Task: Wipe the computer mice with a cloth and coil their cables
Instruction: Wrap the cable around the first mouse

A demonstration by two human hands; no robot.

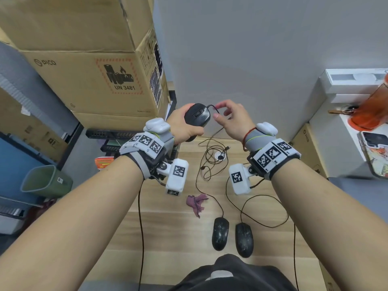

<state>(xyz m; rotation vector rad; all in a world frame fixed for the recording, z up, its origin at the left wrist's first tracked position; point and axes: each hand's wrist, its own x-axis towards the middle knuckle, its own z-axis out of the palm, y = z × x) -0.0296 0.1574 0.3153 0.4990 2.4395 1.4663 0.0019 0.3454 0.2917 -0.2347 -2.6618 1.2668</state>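
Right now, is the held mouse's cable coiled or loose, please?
Loose: the cable trails from the right hand in untidy loops on the table.

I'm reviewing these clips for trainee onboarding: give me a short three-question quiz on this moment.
1. True or false: the left hand grips a black mouse.
2. What does the right hand pinch? A) the purple cloth B) the held mouse's cable C) a phone
3. How many mice lie on the wooden table?

Key: 1 true; 2 B; 3 two, one beside the other, near the person.
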